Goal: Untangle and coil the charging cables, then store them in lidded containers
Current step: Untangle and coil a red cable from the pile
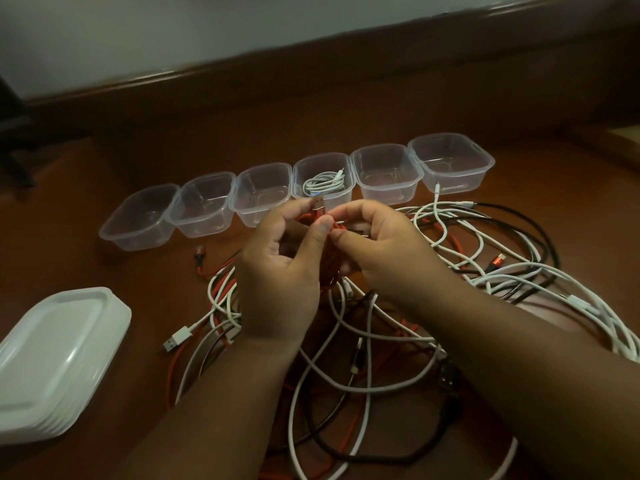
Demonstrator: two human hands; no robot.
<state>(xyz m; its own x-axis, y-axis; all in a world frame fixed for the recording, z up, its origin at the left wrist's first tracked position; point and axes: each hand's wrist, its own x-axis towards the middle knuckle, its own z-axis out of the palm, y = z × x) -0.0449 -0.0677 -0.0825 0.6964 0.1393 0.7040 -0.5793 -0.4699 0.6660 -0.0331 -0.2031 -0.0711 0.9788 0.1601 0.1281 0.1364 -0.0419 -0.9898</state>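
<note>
We are coiling: both hands, left hand (277,271) and right hand (377,247), grip the red cable (329,258); next it needs an empty container (261,194).

Two bare forearms enter from the lower edge of the view, each ending in a hand: the left hand (277,282) and the right hand (384,251). No sleeves reach into view; both arms are uncovered as far as they show. Neither wrist shows a watch, band or bracelet, and the visible fingers carry no rings. The fingernails that show are short and unpainted. The fingers are broad, with rounded tips.
</note>
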